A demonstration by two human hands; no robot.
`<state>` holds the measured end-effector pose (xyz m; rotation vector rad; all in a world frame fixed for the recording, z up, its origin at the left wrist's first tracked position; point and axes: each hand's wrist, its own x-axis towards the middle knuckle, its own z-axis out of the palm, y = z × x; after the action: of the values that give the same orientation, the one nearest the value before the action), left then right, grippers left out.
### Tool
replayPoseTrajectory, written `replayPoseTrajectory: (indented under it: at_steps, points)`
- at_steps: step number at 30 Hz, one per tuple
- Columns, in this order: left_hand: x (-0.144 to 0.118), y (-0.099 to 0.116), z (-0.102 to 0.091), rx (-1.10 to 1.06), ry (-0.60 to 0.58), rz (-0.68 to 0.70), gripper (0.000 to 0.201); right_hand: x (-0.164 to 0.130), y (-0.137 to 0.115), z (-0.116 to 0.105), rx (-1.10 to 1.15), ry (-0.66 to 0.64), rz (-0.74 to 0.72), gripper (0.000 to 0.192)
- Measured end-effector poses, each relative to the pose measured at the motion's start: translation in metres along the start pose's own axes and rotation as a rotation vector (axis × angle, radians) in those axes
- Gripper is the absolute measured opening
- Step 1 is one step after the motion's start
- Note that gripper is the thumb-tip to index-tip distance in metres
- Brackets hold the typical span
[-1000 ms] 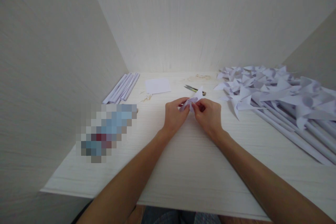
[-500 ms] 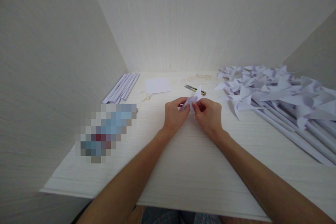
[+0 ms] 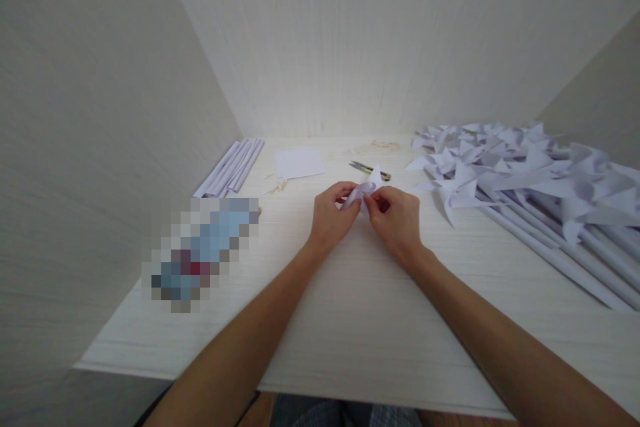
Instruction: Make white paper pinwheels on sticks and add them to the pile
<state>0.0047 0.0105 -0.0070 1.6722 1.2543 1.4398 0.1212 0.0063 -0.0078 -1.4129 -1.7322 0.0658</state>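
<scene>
A small white paper pinwheel (image 3: 373, 181) with curled blades is held between my two hands over the middle of the table. My left hand (image 3: 334, 215) pinches its left side between thumb and fingers. On the near right side, the fingertips of my right hand (image 3: 397, 215) are closed on the paper close to its centre. The fingers hide part of the pinwheel, so I cannot tell how its middle is fastened. Just beyond it lie small thread snips (image 3: 369, 169).
Paper pinwheels (image 3: 500, 153) are heaped at the right on rolled paper tubes (image 3: 565, 257). Several more tubes (image 3: 233, 163) lie back left, beside a white paper sheet (image 3: 299, 163) and thin sticks (image 3: 283, 184). A blurred-out bluish object (image 3: 210, 240) lies at left.
My left fingers have shifted slightly on the pinwheel, and its left blade now looks more rounded. Both hands stay in nearly the same place; the view has moved a little.
</scene>
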Motion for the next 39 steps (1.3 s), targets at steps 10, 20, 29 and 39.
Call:
replayPoseTrajectory:
  at_steps: [10, 20, 29, 39]
  points:
    - [-0.0004, -0.0042, 0.0022, -0.167, -0.013, -0.082, 0.031, 0.0009, 0.0012, 0.0018, -0.013, 0.016, 0.004, 0.019]
    - [-0.0015, -0.0036, 0.0017, -0.168, -0.013, -0.072, 0.033, 0.0006, 0.0008, 0.0015, -0.002, 0.020, -0.007, 0.020]
    - [-0.0017, -0.0017, 0.0017, -0.166, -0.046, -0.104, 0.038, 0.0010, 0.0014, 0.0017, 0.026, 0.018, -0.001, 0.020]
    - [-0.0021, -0.0040, 0.0022, -0.158, -0.063, -0.090, 0.039, 0.0012, 0.0007, 0.0013, 0.017, -0.008, 0.018, 0.018]
